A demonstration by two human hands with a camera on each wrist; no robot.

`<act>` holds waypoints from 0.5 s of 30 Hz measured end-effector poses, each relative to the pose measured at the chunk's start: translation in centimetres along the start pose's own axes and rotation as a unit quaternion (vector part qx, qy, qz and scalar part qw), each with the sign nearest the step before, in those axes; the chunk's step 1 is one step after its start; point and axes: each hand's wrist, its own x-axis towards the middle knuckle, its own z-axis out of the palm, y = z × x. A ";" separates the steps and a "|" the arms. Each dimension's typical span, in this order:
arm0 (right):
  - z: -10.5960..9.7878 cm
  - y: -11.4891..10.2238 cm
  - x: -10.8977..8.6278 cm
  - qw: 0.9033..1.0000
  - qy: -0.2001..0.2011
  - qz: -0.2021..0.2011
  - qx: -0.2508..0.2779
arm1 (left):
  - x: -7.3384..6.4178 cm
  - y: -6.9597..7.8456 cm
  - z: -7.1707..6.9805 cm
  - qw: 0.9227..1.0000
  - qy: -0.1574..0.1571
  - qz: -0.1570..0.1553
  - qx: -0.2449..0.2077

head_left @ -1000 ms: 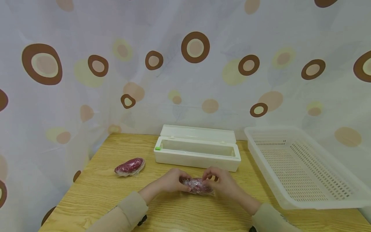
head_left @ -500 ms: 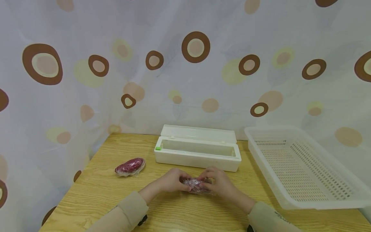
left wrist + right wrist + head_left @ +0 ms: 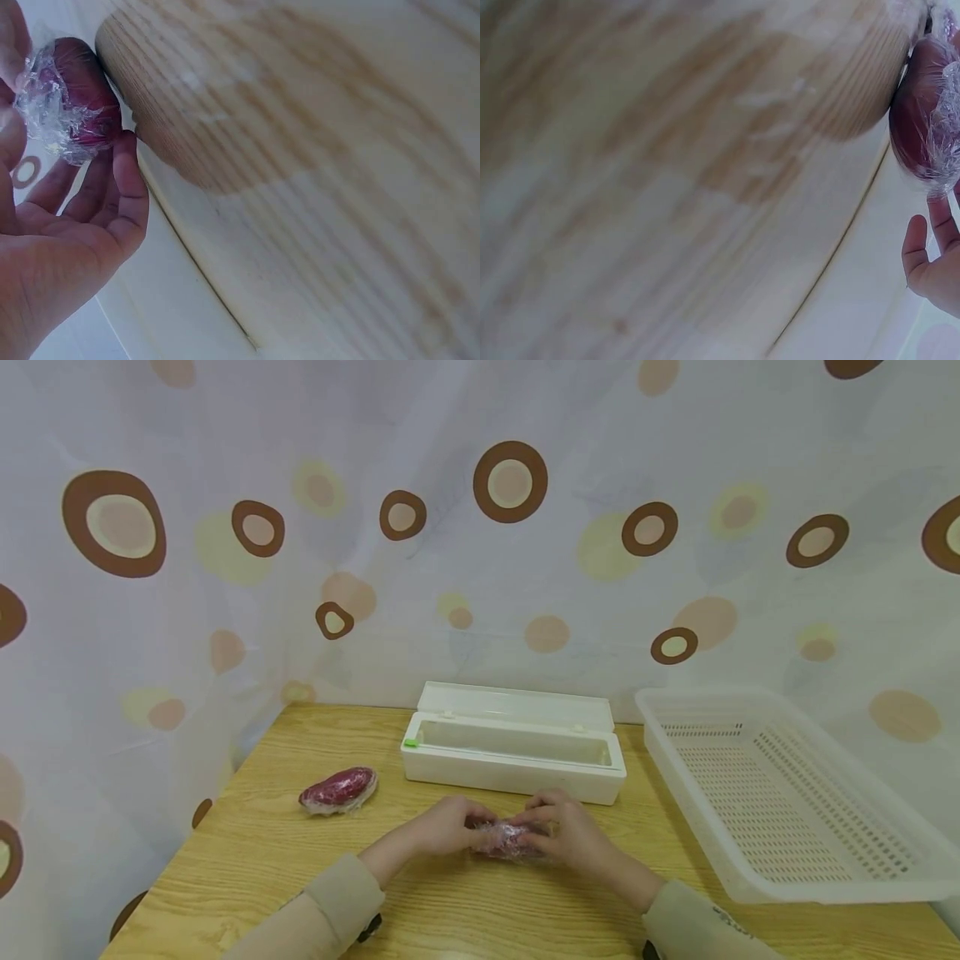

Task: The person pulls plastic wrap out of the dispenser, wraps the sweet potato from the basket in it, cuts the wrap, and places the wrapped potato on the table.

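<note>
A purple-red oblong vegetable [image 3: 512, 841], like a sweet potato, lies on the table in crumpled clear cling film. My left hand [image 3: 446, 827] holds its left end; in the left wrist view the fingers [image 3: 129, 180] curl under the wrapped vegetable [image 3: 88, 90]. Over the right part, my right hand [image 3: 570, 835] pinches the film with thumb and fingers. The right wrist view has this hand [image 3: 937, 270] at the frame edge, mostly cut off, below the vegetable [image 3: 915, 112]. A second wrapped vegetable [image 3: 339, 790] of the same colour rests at the left.
Behind the hands stands a long white cling film dispenser [image 3: 510, 777], lid [image 3: 517, 706] raised, with a green slider [image 3: 411, 743] at its left end. A white perforated plastic basket [image 3: 705, 810] takes up the right side of the wooden table [image 3: 270, 877]. A patterned curtain hangs behind.
My right hand has shifted slightly left and its fingertips have come down onto the film over the vegetable. My left hand stays at the left end, thumb moved a little.
</note>
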 end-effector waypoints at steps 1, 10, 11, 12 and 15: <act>0.0 0.1 0.0 1.000 -0.002 0.003 0.005 | 0.1 0.0 0.1 1.000 0.001 -0.005 -0.006; 0.0 0.4 -0.1 1.000 0.003 0.001 0.025 | 0.9 0.4 0.6 0.999 0.013 -0.032 -0.019; 0.0 0.4 -0.1 1.000 0.004 0.001 0.025 | 1.0 0.4 0.6 0.999 0.015 -0.033 -0.020; 0.0 0.4 -0.1 1.000 0.006 0.001 0.023 | 1.1 0.5 0.6 0.999 0.017 -0.031 -0.019; 0.0 0.4 -0.1 1.000 0.010 0.002 0.017 | 1.3 0.5 0.7 0.999 0.020 -0.025 -0.011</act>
